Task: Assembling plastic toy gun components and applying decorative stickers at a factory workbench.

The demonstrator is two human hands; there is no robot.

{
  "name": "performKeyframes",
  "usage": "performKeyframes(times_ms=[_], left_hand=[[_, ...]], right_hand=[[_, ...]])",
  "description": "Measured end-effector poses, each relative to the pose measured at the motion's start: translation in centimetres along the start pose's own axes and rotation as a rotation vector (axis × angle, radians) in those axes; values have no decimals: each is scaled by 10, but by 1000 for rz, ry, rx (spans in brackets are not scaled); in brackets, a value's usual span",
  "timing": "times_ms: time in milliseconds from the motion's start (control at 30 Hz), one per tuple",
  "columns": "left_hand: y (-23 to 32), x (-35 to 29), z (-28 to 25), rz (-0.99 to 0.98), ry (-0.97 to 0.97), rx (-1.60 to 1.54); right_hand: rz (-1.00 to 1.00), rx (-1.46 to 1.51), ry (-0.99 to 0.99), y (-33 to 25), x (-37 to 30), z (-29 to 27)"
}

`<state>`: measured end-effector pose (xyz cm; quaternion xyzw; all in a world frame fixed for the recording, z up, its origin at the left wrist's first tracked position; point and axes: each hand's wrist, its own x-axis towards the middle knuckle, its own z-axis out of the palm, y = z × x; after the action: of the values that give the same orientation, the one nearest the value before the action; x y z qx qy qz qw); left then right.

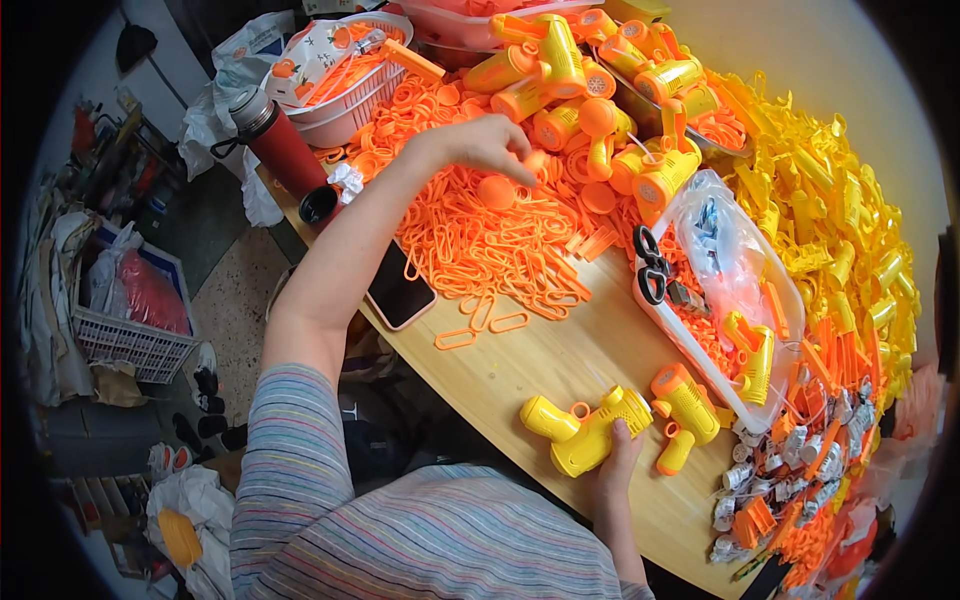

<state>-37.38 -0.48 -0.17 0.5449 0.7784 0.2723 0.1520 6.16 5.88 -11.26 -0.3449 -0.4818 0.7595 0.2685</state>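
Twelve o'clock: left hand (488,143) half-curled, hold unclear. Five: right hand (618,464) grips yellow plastic pistol-shaped body (582,440), fingers hidden.

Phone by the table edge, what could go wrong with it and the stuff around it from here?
The phone lies at the edge of the table, where the left arm crosses, so a sleeve or elbow might knock it off. The left hand is over loose orange pieces; a sweep could scatter some. The red bottle, also near the edge, might get bumped.
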Motion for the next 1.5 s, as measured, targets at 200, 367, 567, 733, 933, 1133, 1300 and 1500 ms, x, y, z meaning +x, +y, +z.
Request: performKeyframes(times_ms=[200,367,567,733,933,1133,1300,1500], left_hand=[[-19,36,66,78,253,147],[15,66,107,-187,487,439],[9,68,97,-163,356,514],[-9,40,73,138,248,33],[-21,24,26,-78,45,-839],[-11,26,28,-200,-207,-1027],[-6,6,46,-200,-188,-987],[11,-32,49,-2,-101,-983]], right_hand=[[-16,-17,-9,4,0,1],[-24,-25,-9,5,1,-1],[-18,-14,-19,4,2,-1],[-1,3,1,4,0,-1],[33,48,-22,-2,-2,1],[0,15,-12,0,0,2],[23,61,-35,0,2,-1],[73,106,-21,-9,-4,9]])
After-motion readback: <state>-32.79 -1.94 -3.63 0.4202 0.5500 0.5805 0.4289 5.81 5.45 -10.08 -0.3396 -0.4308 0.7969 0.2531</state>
